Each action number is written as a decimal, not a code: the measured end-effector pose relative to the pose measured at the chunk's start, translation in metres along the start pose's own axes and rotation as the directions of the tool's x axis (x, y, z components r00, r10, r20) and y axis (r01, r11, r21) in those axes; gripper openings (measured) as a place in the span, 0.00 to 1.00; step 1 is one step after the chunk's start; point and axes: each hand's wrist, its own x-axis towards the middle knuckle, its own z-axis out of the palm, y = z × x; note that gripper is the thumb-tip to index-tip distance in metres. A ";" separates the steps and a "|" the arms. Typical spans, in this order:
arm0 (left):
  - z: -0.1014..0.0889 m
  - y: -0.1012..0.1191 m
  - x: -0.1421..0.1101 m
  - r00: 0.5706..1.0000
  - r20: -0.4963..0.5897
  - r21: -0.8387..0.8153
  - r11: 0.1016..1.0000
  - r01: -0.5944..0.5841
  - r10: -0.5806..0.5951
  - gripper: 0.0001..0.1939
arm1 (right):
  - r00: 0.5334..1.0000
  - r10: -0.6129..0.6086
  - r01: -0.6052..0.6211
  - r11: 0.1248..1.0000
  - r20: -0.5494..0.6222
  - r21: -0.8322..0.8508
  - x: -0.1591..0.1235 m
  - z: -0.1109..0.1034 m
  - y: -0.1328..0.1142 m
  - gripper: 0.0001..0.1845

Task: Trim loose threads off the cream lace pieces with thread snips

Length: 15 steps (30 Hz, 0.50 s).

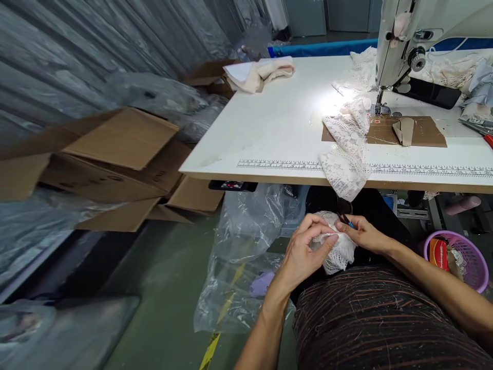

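Head view: your left hand (304,253) pinches a bunched white lace piece (339,257) between thumb and fingertips. Your right hand (365,234) closes around a small blue-handled tool (349,222), its thumb meeting the lace; you can't tell whether the tool's blades are apart. The lace sits over your lap, beneath the table edge. At twelve o'clock from your hands, a lace strip (344,154) lies on the white table (269,123) and hangs over its front. At one o'clock stands the sewing machine (395,46); at three, a purple basket (475,259); at nine, a clear plastic bag (246,226); at eleven, folded cream fabric (262,74). Farther off, toward ten, is an open cardboard box (115,174).
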 end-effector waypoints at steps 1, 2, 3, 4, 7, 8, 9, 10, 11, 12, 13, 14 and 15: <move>0.001 -0.002 -0.003 0.999 -0.042 0.012 1.000 -0.023 0.024 0.08 | 0.998 0.034 -0.036 0.999 0.046 0.032 -0.004 0.004 0.000 0.35; 0.001 -0.006 -0.006 0.998 -0.053 -0.012 1.000 -0.018 0.017 0.08 | 0.995 0.057 -0.062 0.997 0.085 0.052 -0.008 0.008 -0.001 0.36; 0.002 -0.010 -0.010 0.999 -0.027 -0.074 0.997 0.018 -0.020 0.10 | 0.991 0.068 -0.076 0.995 0.119 0.065 -0.013 0.010 -0.002 0.35; 0.002 -0.016 -0.015 0.996 0.040 -0.166 0.983 0.080 -0.074 0.14 | 0.986 0.072 -0.083 0.994 0.152 0.074 -0.017 0.010 -0.003 0.34; 0.000 -0.035 -0.028 0.917 0.339 -0.398 0.852 0.341 -0.209 0.29 | 0.973 0.101 -0.118 0.990 0.206 0.074 -0.023 0.008 -0.002 0.31; -0.001 -0.042 -0.031 0.886 0.402 -0.428 0.807 0.406 -0.233 0.32 | 0.973 0.122 -0.137 0.988 0.198 0.066 -0.022 0.007 0.001 0.30; -0.002 -0.048 -0.033 0.870 0.419 -0.443 0.778 0.446 -0.260 0.33 | 0.974 0.136 -0.147 0.988 0.179 0.048 -0.021 0.005 0.004 0.30; -0.004 -0.053 -0.033 0.868 0.399 -0.442 0.767 0.464 -0.296 0.32 | 0.979 0.139 -0.144 0.989 0.149 0.020 -0.018 0.004 0.008 0.30; -0.005 -0.059 -0.031 0.875 0.348 -0.420 0.778 0.467 -0.337 0.31 | 0.986 0.128 -0.127 0.992 0.103 -0.020 -0.014 0.003 0.012 0.29; -0.007 -0.064 -0.028 0.886 0.274 -0.375 0.807 0.456 -0.373 0.28 | 0.993 0.106 -0.102 0.991 0.047 -0.081 -0.011 0.001 0.015 0.27; -0.008 -0.069 -0.023 0.902 0.182 -0.302 0.851 0.430 -0.391 0.26 | 0.997 0.072 -0.074 0.984 -0.022 -0.162 -0.007 -0.001 0.018 0.25; -0.010 -0.074 -0.018 0.921 0.088 -0.199 0.899 0.389 -0.379 0.23 | 0.994 0.024 -0.049 0.967 -0.103 -0.250 -0.005 -0.002 0.020 0.23; -0.010 -0.079 -0.013 0.942 0.000 -0.079 0.939 0.335 -0.336 0.21 | 0.981 -0.035 -0.030 0.944 -0.188 -0.330 -0.002 -0.005 0.021 0.21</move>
